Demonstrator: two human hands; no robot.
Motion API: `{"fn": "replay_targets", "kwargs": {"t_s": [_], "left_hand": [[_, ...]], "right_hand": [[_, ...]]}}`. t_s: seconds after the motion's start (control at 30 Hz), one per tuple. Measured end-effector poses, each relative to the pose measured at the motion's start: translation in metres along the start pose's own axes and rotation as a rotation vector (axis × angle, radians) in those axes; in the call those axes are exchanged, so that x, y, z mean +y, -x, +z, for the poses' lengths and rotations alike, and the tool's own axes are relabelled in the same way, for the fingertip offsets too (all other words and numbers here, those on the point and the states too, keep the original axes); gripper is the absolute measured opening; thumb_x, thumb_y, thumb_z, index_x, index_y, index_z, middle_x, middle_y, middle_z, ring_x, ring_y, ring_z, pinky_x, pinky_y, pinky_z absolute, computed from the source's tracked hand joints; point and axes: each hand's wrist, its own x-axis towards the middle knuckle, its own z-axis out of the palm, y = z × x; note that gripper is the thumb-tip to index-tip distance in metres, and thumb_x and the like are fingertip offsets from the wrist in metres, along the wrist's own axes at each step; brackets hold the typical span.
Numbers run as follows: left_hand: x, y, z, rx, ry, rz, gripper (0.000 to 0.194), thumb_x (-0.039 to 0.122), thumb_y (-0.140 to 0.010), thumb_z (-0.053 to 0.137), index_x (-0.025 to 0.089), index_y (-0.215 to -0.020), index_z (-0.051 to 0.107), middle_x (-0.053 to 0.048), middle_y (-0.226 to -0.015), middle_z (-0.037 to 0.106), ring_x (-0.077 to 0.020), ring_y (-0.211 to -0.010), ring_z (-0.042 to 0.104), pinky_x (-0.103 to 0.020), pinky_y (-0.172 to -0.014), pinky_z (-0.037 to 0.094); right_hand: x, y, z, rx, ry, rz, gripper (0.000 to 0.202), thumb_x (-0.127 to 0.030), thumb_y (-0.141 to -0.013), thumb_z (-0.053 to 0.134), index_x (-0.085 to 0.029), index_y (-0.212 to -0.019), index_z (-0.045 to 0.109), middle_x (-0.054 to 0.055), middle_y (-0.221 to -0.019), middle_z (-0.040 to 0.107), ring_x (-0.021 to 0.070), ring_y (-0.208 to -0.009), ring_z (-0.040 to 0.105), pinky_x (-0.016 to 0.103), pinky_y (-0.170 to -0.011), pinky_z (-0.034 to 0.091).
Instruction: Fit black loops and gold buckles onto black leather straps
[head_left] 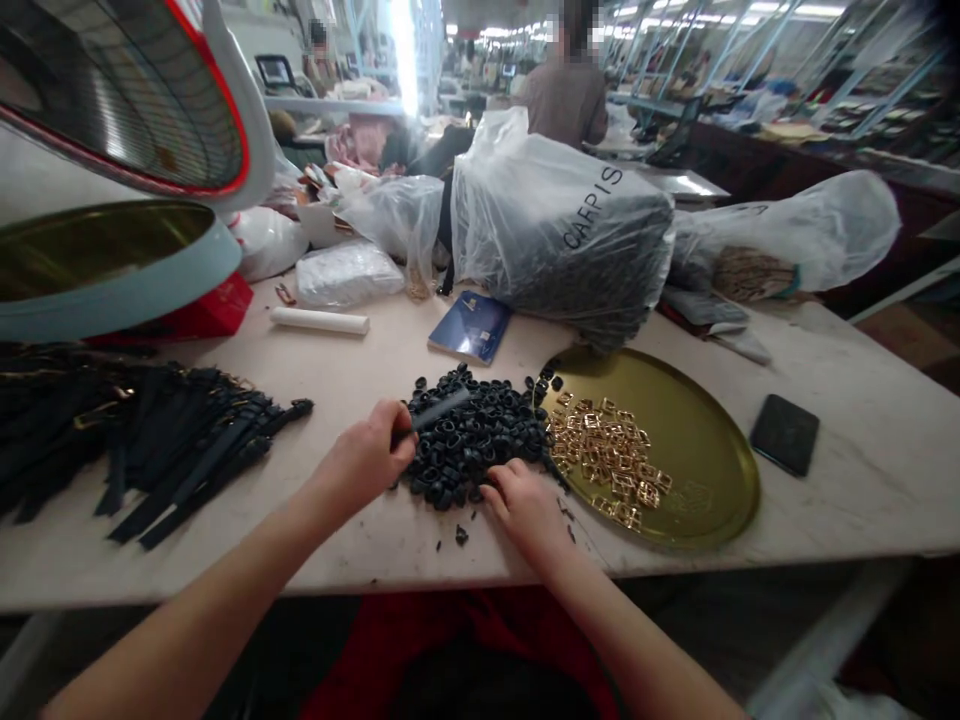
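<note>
My left hand [381, 445] is closed round one end of a short dark strap [442, 408], whose free end points right over a heap of small black strap loops [480, 430]. At the near right edge of that heap, my right hand [521, 500] has its fingers bent and its thumb and fingertips close together among the loops. Whatever lies between those fingertips is too small to make out. Right of the heap, gold-coloured buckles [607, 450] lie on a round gold tray [697, 460]. Finished-looking black straps with buckles [195, 430] are bunched at the left.
A dark phone [785, 434] lies right of the tray. Behind the heap are a blue booklet [471, 327], a white roll [320, 321] and a large filled plastic bag [555, 220]. A fan [247, 110] stands at the upper left. A person [566, 95] is farther back.
</note>
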Motion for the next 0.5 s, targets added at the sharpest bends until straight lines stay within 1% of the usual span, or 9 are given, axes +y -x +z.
{"fn": "replay_targets", "kwargs": {"t_s": [0.03, 0.1, 0.13, 0.2, 0.3, 0.37, 0.4, 0.43, 0.5], "left_hand": [[0.004, 0.021, 0.005, -0.071, 0.072, 0.010, 0.006, 0.022, -0.073, 0.047, 0.020, -0.078, 0.045, 0.005, -0.060, 0.046, -0.0123, -0.054, 0.046, -0.023, -0.055, 0.034], [0.011, 0.058, 0.019, -0.189, 0.206, -0.039, 0.005, 0.022, -0.072, 0.047, 0.020, -0.071, 0.042, 0.006, -0.059, 0.044, -0.0122, -0.056, 0.045, -0.023, -0.054, 0.034], [0.014, 0.073, 0.026, -0.214, 0.268, -0.065, 0.008, 0.025, -0.072, 0.048, 0.020, -0.069, 0.042, 0.005, -0.060, 0.045, -0.0125, -0.058, 0.045, -0.023, -0.055, 0.035], [0.019, 0.097, 0.038, -0.205, 0.403, -0.114, 0.010, 0.028, -0.074, 0.047, 0.020, -0.069, 0.044, 0.005, -0.063, 0.047, -0.0131, -0.061, 0.047, -0.024, -0.058, 0.038], [0.022, 0.119, 0.048, -0.189, 0.640, -0.196, 0.009, 0.027, -0.077, 0.045, 0.019, -0.078, 0.046, 0.004, -0.067, 0.049, -0.0116, -0.058, 0.048, -0.024, -0.056, 0.040], [0.024, 0.127, 0.051, -0.201, 0.783, -0.259, 0.016, 0.028, -0.076, 0.048, 0.018, -0.088, 0.045, 0.005, -0.067, 0.049, -0.0099, -0.052, 0.048, -0.022, -0.052, 0.041], [0.025, 0.130, 0.051, -0.207, 0.834, -0.279, 0.021, 0.028, -0.075, 0.049, 0.017, -0.092, 0.044, 0.006, -0.066, 0.048, -0.0092, -0.051, 0.047, -0.022, -0.050, 0.040], [0.025, 0.133, 0.051, -0.215, 0.870, -0.287, 0.025, 0.029, -0.075, 0.050, 0.016, -0.096, 0.044, 0.006, -0.066, 0.048, -0.0088, -0.050, 0.047, -0.021, -0.050, 0.040], [0.027, 0.136, 0.050, -0.254, 0.912, -0.285, 0.030, 0.029, -0.076, 0.050, 0.015, -0.102, 0.045, 0.006, -0.064, 0.047, -0.0081, -0.049, 0.046, -0.020, -0.049, 0.038]], "right_hand": [[-0.003, -0.003, 0.001, -0.012, 0.035, 0.003, 0.012, -0.022, -0.082, 0.048, -0.018, -0.087, 0.059, 0.008, -0.088, 0.057, 0.0191, -0.076, 0.055, 0.030, -0.068, 0.041], [-0.005, -0.004, 0.003, -0.018, 0.049, -0.002, 0.008, -0.018, -0.080, 0.051, -0.018, -0.083, 0.058, 0.008, -0.087, 0.056, 0.0191, -0.075, 0.055, 0.029, -0.068, 0.040], [-0.005, -0.004, 0.004, -0.015, 0.035, -0.012, 0.007, -0.016, -0.078, 0.052, -0.018, -0.082, 0.057, 0.007, -0.086, 0.056, 0.0191, -0.076, 0.054, 0.029, -0.069, 0.040], [-0.002, -0.001, 0.005, -0.010, 0.001, -0.033, 0.007, -0.014, -0.076, 0.053, -0.018, -0.081, 0.056, 0.006, -0.084, 0.056, 0.0191, -0.078, 0.054, 0.029, -0.070, 0.039], [0.003, 0.005, 0.005, 0.005, -0.016, -0.030, 0.009, -0.013, -0.075, 0.053, -0.018, -0.082, 0.054, 0.005, -0.082, 0.056, 0.0190, -0.079, 0.053, 0.030, -0.072, 0.039], [0.006, 0.010, 0.002, 0.019, -0.024, -0.012, 0.005, -0.014, -0.074, 0.053, -0.018, -0.078, 0.054, 0.005, -0.080, 0.056, 0.0188, -0.077, 0.052, 0.031, -0.071, 0.039], [0.008, 0.012, 0.000, 0.030, -0.020, -0.006, 0.002, -0.015, -0.074, 0.054, -0.018, -0.075, 0.053, 0.004, -0.078, 0.056, 0.0185, -0.075, 0.052, 0.031, -0.070, 0.039], [0.009, 0.015, -0.002, 0.035, -0.029, 0.006, 0.004, -0.018, -0.074, 0.055, -0.018, -0.071, 0.052, 0.004, -0.074, 0.055, 0.0180, -0.072, 0.052, 0.030, -0.067, 0.039], [0.012, 0.024, -0.007, 0.002, -0.151, 0.064, 0.013, -0.027, -0.073, 0.059, -0.017, -0.067, 0.051, 0.001, -0.067, 0.054, 0.0160, -0.064, 0.051, 0.029, -0.062, 0.039]]}}
